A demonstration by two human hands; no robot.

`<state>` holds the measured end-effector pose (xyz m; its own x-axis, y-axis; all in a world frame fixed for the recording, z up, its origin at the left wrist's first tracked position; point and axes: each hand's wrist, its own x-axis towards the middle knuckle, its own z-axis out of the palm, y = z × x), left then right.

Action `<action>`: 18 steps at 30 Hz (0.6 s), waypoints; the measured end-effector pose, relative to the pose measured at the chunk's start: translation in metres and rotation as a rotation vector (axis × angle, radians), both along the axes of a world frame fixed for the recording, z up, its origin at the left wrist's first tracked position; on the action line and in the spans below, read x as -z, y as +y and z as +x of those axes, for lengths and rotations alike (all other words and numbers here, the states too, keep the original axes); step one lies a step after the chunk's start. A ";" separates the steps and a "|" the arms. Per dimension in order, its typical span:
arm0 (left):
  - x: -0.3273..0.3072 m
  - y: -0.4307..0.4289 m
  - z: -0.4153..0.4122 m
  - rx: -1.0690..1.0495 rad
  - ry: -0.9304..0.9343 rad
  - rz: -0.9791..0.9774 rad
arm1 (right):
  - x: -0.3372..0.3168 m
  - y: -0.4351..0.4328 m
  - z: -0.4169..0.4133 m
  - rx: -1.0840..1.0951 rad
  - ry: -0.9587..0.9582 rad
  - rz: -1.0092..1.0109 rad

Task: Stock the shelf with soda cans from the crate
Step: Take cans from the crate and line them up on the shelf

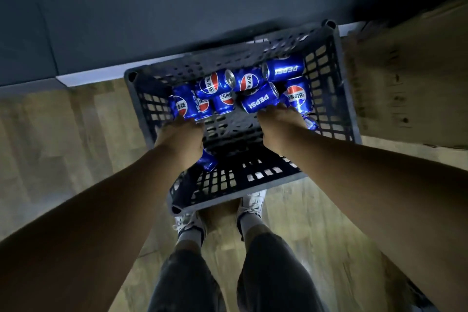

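Left hand and right hand are each gripping 1 blue aluminium soda can inside the dark perforated plastic crate, risking slips from partial grips.

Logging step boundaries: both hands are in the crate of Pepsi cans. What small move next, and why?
Probably lift both hands clear of the crate: the left hand seems to grip a Pepsi can and the right hand a second Pepsi can, so both look full.
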<state>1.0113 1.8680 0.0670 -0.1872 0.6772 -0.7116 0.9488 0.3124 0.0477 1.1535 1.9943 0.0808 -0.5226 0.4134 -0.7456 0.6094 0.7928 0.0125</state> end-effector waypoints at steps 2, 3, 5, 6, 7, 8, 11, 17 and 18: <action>0.034 0.000 0.004 -0.021 -0.012 -0.043 | 0.033 -0.003 0.002 0.004 -0.024 -0.013; 0.051 -0.001 0.006 -0.024 -0.016 -0.074 | 0.048 -0.006 0.003 0.008 -0.040 -0.021; 0.085 -0.006 0.009 -0.016 -0.019 -0.118 | 0.078 -0.011 0.004 0.006 -0.053 -0.030; 0.101 -0.009 0.010 -0.007 -0.020 -0.128 | 0.093 -0.013 0.004 0.000 -0.048 -0.032; 0.116 -0.013 0.011 0.005 -0.018 -0.133 | 0.107 -0.014 0.004 -0.013 -0.035 -0.030; 0.128 -0.015 0.012 0.021 -0.010 -0.132 | 0.121 -0.015 0.004 -0.035 -0.015 -0.026; 0.157 -0.020 0.015 0.029 0.021 -0.139 | 0.153 -0.013 -0.002 -0.134 -0.017 -0.001; 0.208 -0.029 0.018 -0.021 -0.040 -0.094 | 0.205 0.008 -0.008 -0.112 0.021 0.052; 0.214 -0.031 0.018 -0.018 -0.042 -0.073 | 0.212 0.011 -0.007 -0.057 0.046 0.066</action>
<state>1.0297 1.8374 -0.1472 -0.1674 0.6198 -0.7667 0.9407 0.3332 0.0640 1.1466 2.0057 -0.1314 -0.5792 0.4295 -0.6928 0.5647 0.8244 0.0389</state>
